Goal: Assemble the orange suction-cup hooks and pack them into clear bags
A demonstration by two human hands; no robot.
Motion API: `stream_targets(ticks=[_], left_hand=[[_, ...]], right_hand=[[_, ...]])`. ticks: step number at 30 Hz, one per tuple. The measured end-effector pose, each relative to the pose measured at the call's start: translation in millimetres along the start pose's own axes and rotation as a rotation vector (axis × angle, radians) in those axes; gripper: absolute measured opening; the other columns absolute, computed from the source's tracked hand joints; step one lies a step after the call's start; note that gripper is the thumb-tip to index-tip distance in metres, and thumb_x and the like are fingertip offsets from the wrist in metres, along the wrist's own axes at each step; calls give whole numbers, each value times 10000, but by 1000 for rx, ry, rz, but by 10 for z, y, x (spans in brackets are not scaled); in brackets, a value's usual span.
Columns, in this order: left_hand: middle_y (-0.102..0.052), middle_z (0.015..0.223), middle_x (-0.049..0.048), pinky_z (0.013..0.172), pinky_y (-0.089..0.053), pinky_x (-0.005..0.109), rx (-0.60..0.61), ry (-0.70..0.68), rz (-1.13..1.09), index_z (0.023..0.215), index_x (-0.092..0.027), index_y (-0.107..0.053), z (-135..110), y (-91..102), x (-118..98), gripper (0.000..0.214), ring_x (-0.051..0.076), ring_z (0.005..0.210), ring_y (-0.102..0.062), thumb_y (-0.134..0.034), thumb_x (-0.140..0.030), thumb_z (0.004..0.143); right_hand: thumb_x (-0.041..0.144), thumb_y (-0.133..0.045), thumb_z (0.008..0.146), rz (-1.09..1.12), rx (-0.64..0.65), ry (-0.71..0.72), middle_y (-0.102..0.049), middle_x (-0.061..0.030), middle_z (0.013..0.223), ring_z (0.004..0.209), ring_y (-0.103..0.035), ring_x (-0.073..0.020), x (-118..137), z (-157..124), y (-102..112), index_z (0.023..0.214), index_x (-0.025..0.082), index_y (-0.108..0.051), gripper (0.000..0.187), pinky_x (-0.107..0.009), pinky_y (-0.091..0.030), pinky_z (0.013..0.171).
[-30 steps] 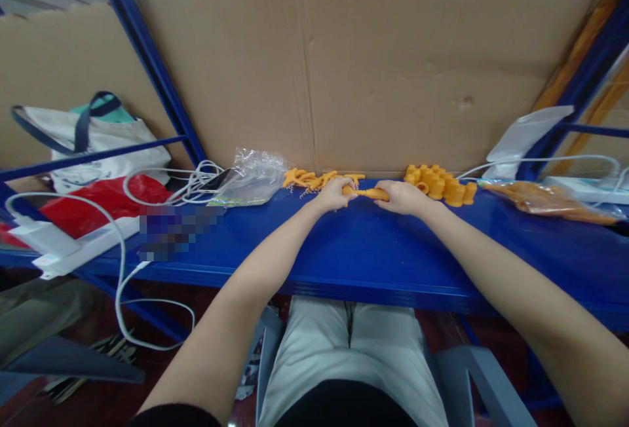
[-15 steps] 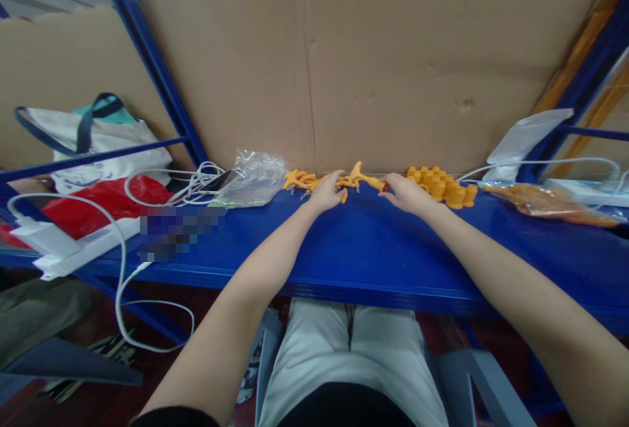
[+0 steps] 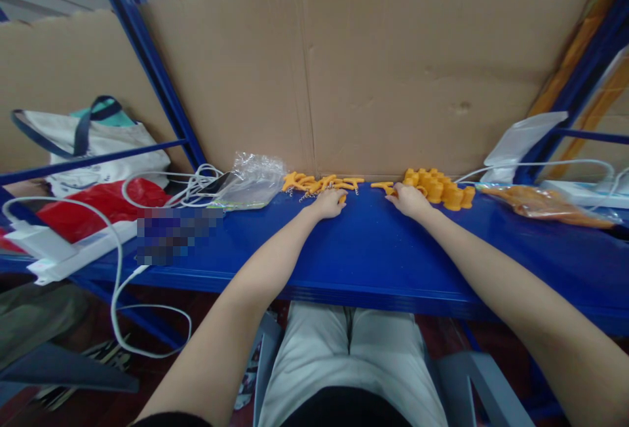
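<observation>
- Pieces in orange with spiral ends [image 3: 328, 182] lie heaped at the centre of the frame, along the back of the blue table [image 3: 373, 257].
- The left hand [image 3: 330, 204], just in front of this heap, is curled closed on a small orange piece [image 3: 343, 199], mostly hidden.
- The right hand [image 3: 410, 201], right of centre, is partly curled at a T-shaped orange piece [image 3: 383, 186]; whether it grips is unclear.
- Chunky orange parts [image 3: 437, 188] stand clustered just beyond the right hand.
</observation>
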State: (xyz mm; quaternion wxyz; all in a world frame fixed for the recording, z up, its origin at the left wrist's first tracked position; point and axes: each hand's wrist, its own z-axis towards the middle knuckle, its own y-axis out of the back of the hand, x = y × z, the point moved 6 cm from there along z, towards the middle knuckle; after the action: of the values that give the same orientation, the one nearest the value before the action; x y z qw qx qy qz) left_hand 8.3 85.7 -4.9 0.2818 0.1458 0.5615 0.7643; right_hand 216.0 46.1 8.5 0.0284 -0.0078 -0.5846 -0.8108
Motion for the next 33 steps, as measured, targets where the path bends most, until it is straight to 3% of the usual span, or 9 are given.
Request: stream_targets(ticks=[4, 9, 15, 21, 28, 33], left_hand=[[-687, 1220, 130, 1026, -467, 494, -69, 24, -15, 1164, -198, -653, -10, 44, -14, 385, 313, 1174, -609, -624, -180, 780], [-689, 1167, 129, 1017, -466, 496, -120, 31, -71, 1075, -190, -675, -38, 127, -39, 365, 333, 1155, -608, -666, -129, 715], [-651, 1063, 106, 1018, -461, 423, -257, -25, -85, 1162, -169, -640, -52, 272, -106, 360, 264, 1100, -612, -570, -109, 814], [-586, 940, 61, 930, -499, 369, -472, -27, -160, 1049, -186, -657, -79, 482, -144, 239, 205, 948, -605, -529, -117, 860], [-594, 989, 64, 873, -506, 303, -705, -73, -335, 1065, -200, -639, -192, 754, -230, 220, 168, 939, -588, -533, -135, 884], [-622, 1056, 59, 809, -527, 272, -762, -92, -445, 1093, -221, -622, -241, 824, -287, 229, 159, 960, -596, -557, -158, 882]], right_hand=[[225, -516, 924, 78, -68, 54, -649, -220, 1207, 1108, -631, -290, -47, 90, -117, 1156, 87, -598, 282, -361, -490, 921], [144, -432, 901, 122, -117, 70, -656, -195, 1153, 1074, -620, -290, -55, 101, -138, 1155, 120, -552, 282, -370, -498, 870], [150, -311, 954, 15, -55, 78, -635, -207, 1183, 1063, -633, -304, 66, -18, -35, 1176, 118, -552, 329, -372, -494, 834], [170, -416, 928, -43, -1, 120, -630, -196, 1281, 1196, -592, -323, 123, -41, -63, 1256, 129, -586, 372, -403, -493, 916], [221, -409, 932, -29, 34, 50, -645, -212, 1271, 1196, -593, -338, 52, -19, -113, 1307, 121, -577, 423, -468, -499, 936], [224, -418, 921, -35, 24, 54, -650, -196, 1272, 1196, -595, -318, 56, -11, -122, 1315, 131, -565, 431, -454, -494, 945]])
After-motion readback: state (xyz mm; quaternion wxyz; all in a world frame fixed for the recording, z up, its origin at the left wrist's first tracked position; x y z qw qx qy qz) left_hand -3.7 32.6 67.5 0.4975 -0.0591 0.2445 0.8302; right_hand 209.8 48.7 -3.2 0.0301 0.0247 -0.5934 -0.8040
